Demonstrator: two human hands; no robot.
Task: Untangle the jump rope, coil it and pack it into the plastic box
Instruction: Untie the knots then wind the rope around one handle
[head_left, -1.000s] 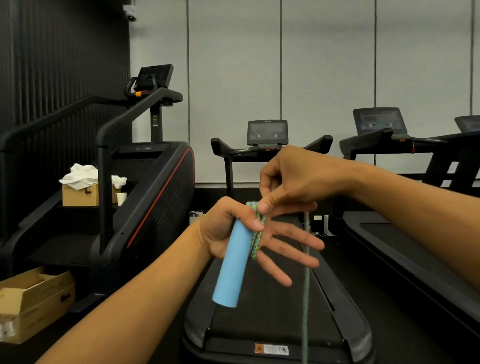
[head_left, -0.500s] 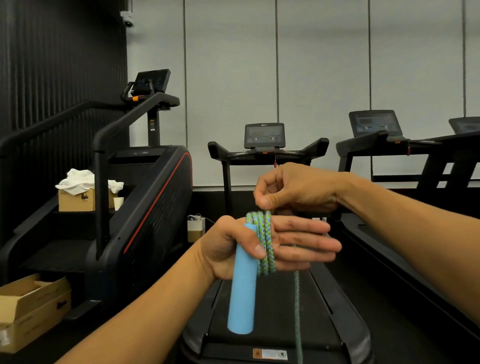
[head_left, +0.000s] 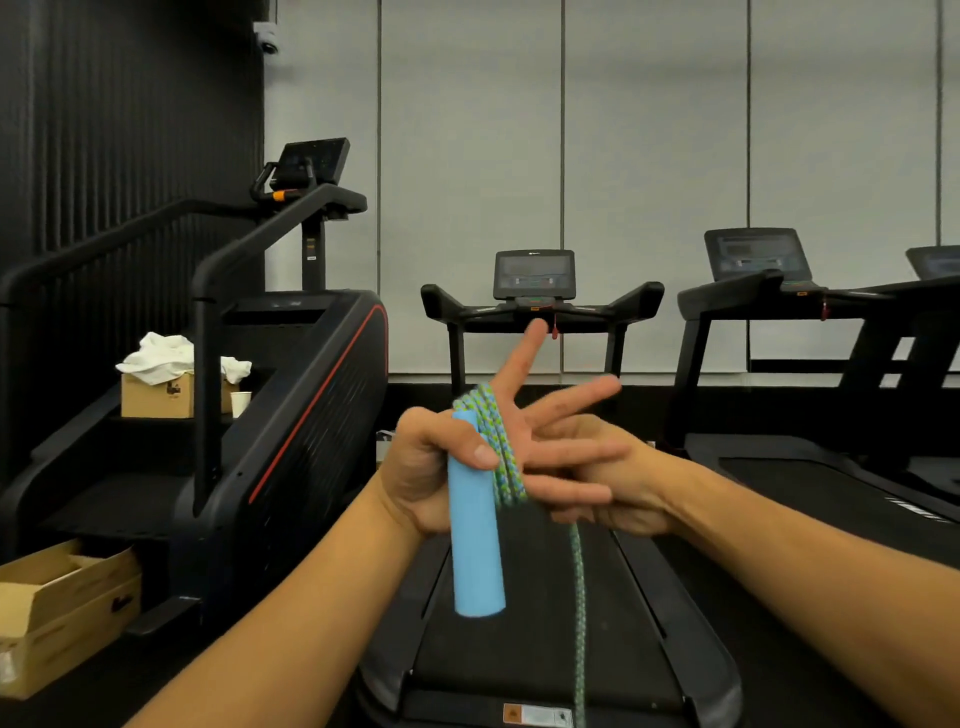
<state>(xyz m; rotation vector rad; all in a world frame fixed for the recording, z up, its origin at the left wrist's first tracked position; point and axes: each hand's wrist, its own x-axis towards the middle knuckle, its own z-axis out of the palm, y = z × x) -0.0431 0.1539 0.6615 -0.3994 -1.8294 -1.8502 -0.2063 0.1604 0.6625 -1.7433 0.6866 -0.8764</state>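
My left hand (head_left: 431, 467) pins the jump rope's blue foam handle (head_left: 475, 545) against its palm with the thumb, and its fingers are spread straight. Several turns of the green-and-blue rope (head_left: 498, 441) wrap around that palm beside the handle. My right hand (head_left: 634, 493) is just behind and below the left fingers, curled on the rope. From there the free rope (head_left: 577, 597) hangs straight down out of view. The plastic box is not in view.
A black treadmill (head_left: 519, 649) stands directly below my hands, with more treadmills (head_left: 779, 312) to the right. A stair climber (head_left: 291, 415) fills the left, carrying a cardboard box with white cloth (head_left: 156, 395) and a paper cup (head_left: 240, 402). An open cardboard box (head_left: 62, 613) sits on the floor.
My right hand has gone from above the left fingers down behind them, carrying the rope around the palm. The left fingers have spread apart and more turns lie on the palm.
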